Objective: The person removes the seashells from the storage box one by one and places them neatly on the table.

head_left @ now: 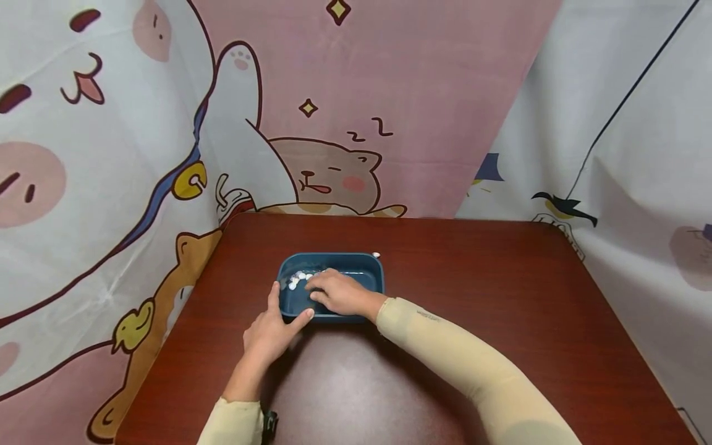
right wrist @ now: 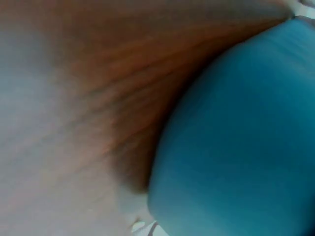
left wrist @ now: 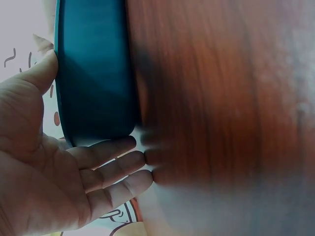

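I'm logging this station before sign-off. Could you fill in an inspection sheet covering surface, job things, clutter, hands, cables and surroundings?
Surface: red-brown table, pale glare at the near side.
Job things: blue tray on the table; small white pieces inside, toward its left end.
Clutter: one stray piece outside the tray, by its far right corner.
Hands: left hand touches the tray's near left corner; right hand is in the tray, any hold unclear.
Cables: nothing seen.
Surroundings: cartoon-printed cloth behind the table.

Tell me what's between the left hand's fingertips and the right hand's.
In the head view, small white pieces inside the blue tub, plus its left wall.
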`<act>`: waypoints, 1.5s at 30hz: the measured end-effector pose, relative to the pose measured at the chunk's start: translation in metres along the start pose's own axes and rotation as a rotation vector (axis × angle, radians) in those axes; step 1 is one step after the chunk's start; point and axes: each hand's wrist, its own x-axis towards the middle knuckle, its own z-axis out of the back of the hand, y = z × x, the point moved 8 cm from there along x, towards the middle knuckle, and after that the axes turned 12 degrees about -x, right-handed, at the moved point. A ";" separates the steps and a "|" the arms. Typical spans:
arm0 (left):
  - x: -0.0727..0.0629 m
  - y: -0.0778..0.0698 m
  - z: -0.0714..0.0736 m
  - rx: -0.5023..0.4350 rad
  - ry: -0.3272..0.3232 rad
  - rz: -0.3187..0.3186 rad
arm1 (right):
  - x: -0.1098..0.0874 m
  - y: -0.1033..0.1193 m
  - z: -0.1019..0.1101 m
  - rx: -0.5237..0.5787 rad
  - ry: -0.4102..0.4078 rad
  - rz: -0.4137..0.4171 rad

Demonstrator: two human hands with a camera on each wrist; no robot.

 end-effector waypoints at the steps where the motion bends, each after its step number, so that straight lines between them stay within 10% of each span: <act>1: 0.000 0.000 0.000 -0.002 0.002 0.002 | 0.003 0.000 -0.001 -0.030 0.010 -0.012; 10: -0.002 0.000 -0.002 -0.012 0.008 0.014 | 0.025 -0.010 -0.016 -0.250 0.147 -0.157; 25: -0.001 -0.002 0.002 -0.010 -0.004 0.009 | 0.020 -0.019 0.001 -0.219 -0.001 -0.157; 37: -0.004 0.002 0.002 -0.011 -0.025 0.025 | -0.023 -0.038 0.066 0.095 -0.184 -0.178; 45: -0.001 0.010 0.009 -0.032 -0.024 0.022 | -0.076 -0.110 0.106 0.188 -0.382 -0.396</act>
